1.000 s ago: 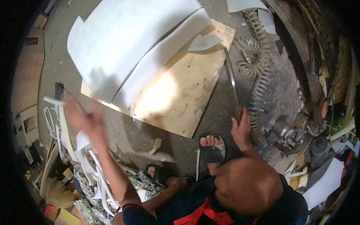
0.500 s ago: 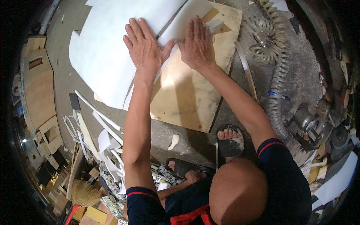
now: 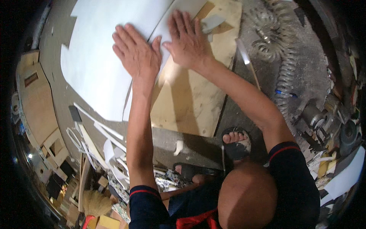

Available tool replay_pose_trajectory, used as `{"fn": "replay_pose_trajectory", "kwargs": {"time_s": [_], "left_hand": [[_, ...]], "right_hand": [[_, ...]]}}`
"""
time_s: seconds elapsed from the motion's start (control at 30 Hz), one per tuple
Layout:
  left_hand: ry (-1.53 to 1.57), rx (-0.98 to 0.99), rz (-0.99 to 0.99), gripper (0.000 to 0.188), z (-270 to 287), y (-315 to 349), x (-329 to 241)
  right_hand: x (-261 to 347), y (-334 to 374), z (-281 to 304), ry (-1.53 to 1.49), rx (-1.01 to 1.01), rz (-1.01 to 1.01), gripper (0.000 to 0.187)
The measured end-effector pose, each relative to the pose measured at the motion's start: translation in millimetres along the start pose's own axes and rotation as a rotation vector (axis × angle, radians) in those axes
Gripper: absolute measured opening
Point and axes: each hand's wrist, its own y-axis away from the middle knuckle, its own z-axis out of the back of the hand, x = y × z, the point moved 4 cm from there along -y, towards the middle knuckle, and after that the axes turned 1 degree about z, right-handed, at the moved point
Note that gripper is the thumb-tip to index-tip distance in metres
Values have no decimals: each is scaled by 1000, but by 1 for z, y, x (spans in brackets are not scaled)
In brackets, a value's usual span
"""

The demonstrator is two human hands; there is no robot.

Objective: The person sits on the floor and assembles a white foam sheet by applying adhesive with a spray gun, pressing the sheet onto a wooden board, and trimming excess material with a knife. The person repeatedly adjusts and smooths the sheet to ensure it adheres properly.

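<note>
Head view: left hand (image 3: 139,57) lies palm down on the big white sheet (image 3: 95,76), fingers spread, nothing gripped; its thumb reaches over the dark gap to the white strip (image 3: 195,6) alongside. Right hand (image 3: 188,45) is also flat and released, on the strip, fingertips a bit blurred; thumbs near each other, not touching. How hard either one presses, can't tell. Sheet and strip lie side by side, partly over the plywood board (image 3: 200,110), sheet running past its left edge onto the floor side and out of the top of the view. Step looks like flattening and steadying the two pieces along that gap. To do it well I'd load the whole palm, not the fingertips; material looks soft, so point pressure would probably dent or crease it. Left hand should anchor the sheet while the right works along the strip's length, light and even, no sideways shove, or the gap may open unevenly. Worth watching the near end, where the left forearm covers part of the gap; check the line there by eye. Loose white offcut (image 3: 213,23) on the board sits just beside the right hand, so I'd stop it slipping under the strip, else you'd get a bump. Long blade (image 3: 243,51) is on the floor right of the board, near the right forearm: mind it on any wide sweep, and the coiled hose (image 3: 286,72) beyond it too
</note>
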Motion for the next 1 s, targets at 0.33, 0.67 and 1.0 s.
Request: {"fn": "replay_pose_trajectory", "kwargs": {"time_s": [0.33, 0.67, 1.0], "left_hand": [[46, 72, 45, 90, 7, -1, -5], [59, 67, 14, 89, 9, 1, -3], [453, 84, -65, 76, 25, -5, 37]], "right_hand": [[-37, -53, -1, -128, -163, -292, 97], [-47, -58, -2, -212, -196, -285, 91], [-52, -55, 11, -54, -88, -183, 75]]}}
